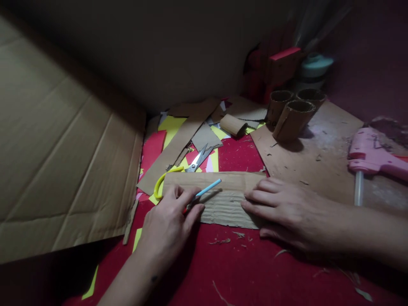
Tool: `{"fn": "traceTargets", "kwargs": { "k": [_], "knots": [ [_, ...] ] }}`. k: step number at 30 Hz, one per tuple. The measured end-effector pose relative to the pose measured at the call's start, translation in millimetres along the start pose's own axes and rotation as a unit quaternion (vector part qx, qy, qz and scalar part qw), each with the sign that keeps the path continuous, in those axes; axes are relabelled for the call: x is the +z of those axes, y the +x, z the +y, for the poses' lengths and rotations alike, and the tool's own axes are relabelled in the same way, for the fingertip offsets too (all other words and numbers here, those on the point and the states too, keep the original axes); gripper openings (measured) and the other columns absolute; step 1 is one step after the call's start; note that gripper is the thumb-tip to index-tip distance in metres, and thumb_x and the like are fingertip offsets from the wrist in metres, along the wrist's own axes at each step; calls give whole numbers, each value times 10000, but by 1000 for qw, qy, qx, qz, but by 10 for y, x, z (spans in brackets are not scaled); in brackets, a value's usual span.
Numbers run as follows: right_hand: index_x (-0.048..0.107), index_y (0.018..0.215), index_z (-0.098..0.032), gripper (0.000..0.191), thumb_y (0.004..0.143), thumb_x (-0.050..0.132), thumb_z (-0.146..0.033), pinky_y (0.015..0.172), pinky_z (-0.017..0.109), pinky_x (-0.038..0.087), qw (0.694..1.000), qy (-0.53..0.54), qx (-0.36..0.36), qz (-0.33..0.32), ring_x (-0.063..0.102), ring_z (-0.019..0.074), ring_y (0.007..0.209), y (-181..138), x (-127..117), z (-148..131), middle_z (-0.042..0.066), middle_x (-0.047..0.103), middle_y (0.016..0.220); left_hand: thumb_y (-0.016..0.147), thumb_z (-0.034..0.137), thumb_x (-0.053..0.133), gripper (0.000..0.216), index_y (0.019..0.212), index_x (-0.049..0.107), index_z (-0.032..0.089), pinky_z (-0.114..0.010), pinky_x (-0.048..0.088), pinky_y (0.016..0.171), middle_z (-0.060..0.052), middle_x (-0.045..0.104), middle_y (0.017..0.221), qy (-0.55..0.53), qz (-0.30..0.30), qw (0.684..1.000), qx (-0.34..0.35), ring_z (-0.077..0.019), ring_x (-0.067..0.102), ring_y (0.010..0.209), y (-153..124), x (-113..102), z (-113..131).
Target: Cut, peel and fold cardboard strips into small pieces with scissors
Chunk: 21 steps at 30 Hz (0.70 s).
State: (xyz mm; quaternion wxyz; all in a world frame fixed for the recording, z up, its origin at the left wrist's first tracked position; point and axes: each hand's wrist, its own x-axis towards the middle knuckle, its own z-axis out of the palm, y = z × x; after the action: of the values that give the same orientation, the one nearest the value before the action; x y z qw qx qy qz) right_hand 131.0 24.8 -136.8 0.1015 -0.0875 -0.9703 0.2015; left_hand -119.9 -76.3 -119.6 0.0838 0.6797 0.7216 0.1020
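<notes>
My left hand (175, 216) is closed round a slim pen (208, 188), light blue with a bit of red by the fingers. Its blue end points up and right over a cardboard strip (229, 208). The strip lies flat, smooth along the top and ribbed below. On its right end rests my right hand (283, 210), palm down, fingers laid out, the thumb by the lower edge. Yellow-handled scissors (194, 166) lie just behind the strip, blades pointing away, part of the handle hidden.
A large cardboard panel (70, 161) stands at the left. Paper and cardboard scraps (178, 148) cover the back of the red surface (242, 272). Cardboard tubes (293, 121) stand at the back right, another tube (233, 125) lies nearby. A pink glue gun (366, 153) is at the right.
</notes>
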Motion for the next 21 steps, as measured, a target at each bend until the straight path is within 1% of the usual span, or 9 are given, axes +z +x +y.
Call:
{"fn": "traceTargets", "kwargs": {
  "k": [2, 4, 6, 8, 12, 14, 17, 21],
  "knots": [
    [623, 1082, -150, 250, 887, 563, -294, 832, 413, 399, 1000, 1, -1, 1, 505, 226, 912, 2, 0, 1, 113, 618, 1026, 890, 294, 524, 252, 1115, 630, 249, -331, 498, 682, -60, 557, 944, 5, 2, 1000, 6, -190, 581, 763, 7, 16, -29],
    [621, 1095, -149, 261, 887, 565, -298, 832, 415, 399, 1000, -1, 2, -1, 504, 228, 913, 3, 4, 3, 113, 618, 1025, 895, 277, 516, 250, 1117, 620, 233, -319, 496, 676, -62, 529, 949, -3, 4, 1000, 25, -184, 563, 775, 15, 40, -53],
    [616, 1111, -146, 278, 885, 571, -301, 828, 411, 399, 1000, -2, 5, -2, 502, 227, 908, 3, 9, 5, 113, 618, 1018, 909, 246, 487, 253, 1132, 605, 225, -308, 497, 680, -65, 520, 960, -17, 9, 998, 57, -178, 561, 791, 17, 71, -67],
    [613, 1118, -143, 284, 881, 577, -294, 822, 405, 399, 1000, -2, 6, 2, 501, 227, 905, 5, 11, 3, 113, 617, 1008, 921, 181, 433, 289, 1165, 581, 221, -290, 498, 672, -68, 528, 970, -30, 4, 995, 97, -164, 569, 783, 10, 107, -71],
    [610, 1117, -149, 275, 882, 571, -287, 803, 404, 402, 1000, -7, 11, -13, 491, 226, 882, 12, 0, -8, 107, 609, 990, 902, 72, 356, 391, 1214, 548, 209, -244, 482, 597, -73, 551, 957, -25, -18, 986, 165, -136, 576, 717, -24, 170, -59],
    [602, 1132, -160, 283, 886, 562, -294, 798, 412, 402, 999, -10, 19, -25, 484, 228, 878, 13, -4, -11, 103, 602, 1007, 901, 66, 343, 397, 1212, 548, 203, -228, 459, 552, -75, 556, 947, -1, -13, 984, 178, -133, 576, 691, -39, 185, -47],
    [596, 1153, -175, 289, 890, 554, -288, 828, 430, 400, 999, -18, 20, -19, 484, 240, 926, 6, 2, -6, 111, 591, 1100, 903, 67, 335, 391, 1210, 544, 190, -221, 429, 513, -79, 559, 935, 29, -11, 982, 185, -132, 570, 659, -51, 187, -28],
    [609, 1151, -172, 298, 872, 578, -271, 841, 429, 407, 1000, -26, -6, -1, 500, 241, 932, -1, 12, 2, 117, 602, 1173, 903, 76, 326, 387, 1198, 552, 185, -242, 453, 533, -85, 570, 940, 6, -46, 984, 174, -138, 574, 650, -51, 168, -8]
  ]
}}
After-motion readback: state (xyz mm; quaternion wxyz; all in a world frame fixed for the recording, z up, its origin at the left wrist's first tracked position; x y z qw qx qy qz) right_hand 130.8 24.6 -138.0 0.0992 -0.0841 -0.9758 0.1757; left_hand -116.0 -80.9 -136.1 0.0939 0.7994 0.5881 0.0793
